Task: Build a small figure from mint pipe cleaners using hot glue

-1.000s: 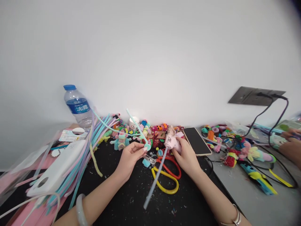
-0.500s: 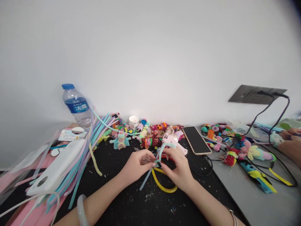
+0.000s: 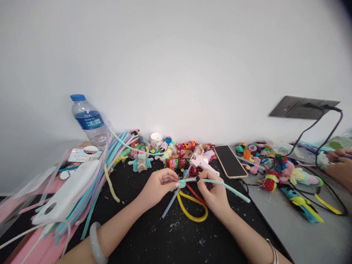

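Head view: the black mat (image 3: 154, 234) shows between the forearms, dotted with scraps, its right edge slanting down beside the right forearm to a grey table (image 3: 297, 238). Above the mat's front half, the left hand (image 3: 161, 187) pinches the coiled end of a mint fuzzy stick (image 3: 231, 189); the right hand (image 3: 214, 192) grips its straight length narrowly between thumb and finger. Scissors (image 3: 192, 219) lie beneath, their handles between the hands. Just beyond sit a pink glue gun (image 3: 202, 163), a phone (image 3: 231, 161) and small dolls (image 3: 140, 161) along the wall (image 3: 176, 73). A bundle of fuzzy sticks (image 3: 96, 183) crowds the left side; another person's hand (image 3: 339, 168) is far right.
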### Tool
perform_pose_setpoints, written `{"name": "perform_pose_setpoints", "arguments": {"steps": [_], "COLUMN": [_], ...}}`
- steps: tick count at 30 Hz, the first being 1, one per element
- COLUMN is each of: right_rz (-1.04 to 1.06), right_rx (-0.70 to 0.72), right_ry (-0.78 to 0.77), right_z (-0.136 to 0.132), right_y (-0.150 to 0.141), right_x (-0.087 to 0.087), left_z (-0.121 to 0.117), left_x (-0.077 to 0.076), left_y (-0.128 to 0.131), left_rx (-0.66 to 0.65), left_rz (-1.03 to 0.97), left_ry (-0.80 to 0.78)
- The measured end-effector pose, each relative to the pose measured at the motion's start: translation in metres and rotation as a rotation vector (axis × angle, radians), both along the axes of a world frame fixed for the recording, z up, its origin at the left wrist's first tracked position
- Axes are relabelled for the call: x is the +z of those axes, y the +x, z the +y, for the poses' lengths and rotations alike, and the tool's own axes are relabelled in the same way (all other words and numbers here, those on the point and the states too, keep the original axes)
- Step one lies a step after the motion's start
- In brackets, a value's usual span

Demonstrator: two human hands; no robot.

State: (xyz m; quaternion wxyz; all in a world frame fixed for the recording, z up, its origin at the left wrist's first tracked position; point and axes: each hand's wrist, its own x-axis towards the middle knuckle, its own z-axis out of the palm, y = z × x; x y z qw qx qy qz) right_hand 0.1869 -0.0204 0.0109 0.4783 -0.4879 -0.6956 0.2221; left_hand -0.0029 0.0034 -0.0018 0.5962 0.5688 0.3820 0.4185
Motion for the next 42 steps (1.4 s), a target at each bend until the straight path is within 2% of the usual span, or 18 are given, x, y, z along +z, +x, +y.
{"name": "perform_pose_setpoints", "arguments": {"steps": [6,12,19,29,42], "right_rz": [-0.124,-0.206,-0.240,-0.277,-0.378], "right_rx": [0.048,0.132,0.208,0.269,0.283], "right_ry": [0.058,0.075,0.099,0.092,0.212], "right_z": [0.000,-0.003,-0.003,-0.004,-0.006], "right_y": [-0.001,-0.003,-0.005,-0.008,-0.010], "right_x": [0.002,0.000,-0.004,-0.004,-0.009], "left_z": [0.003,0.001,0.001,-0.002,-0.007], "left_x": [-0.001,0.001,0.002,0.003,0.003], "left_y": [-0.003,-0.001,0.000,0.001,0.005], "left_rx": [0.114,0.126,0.119,0.112,0.091], "left_rz": [-0.120,-0.232,-0.314,-0.354,-0.304], "left_ry": [-0.084,-0.187,-0.225,-0.292,-0.278]}}
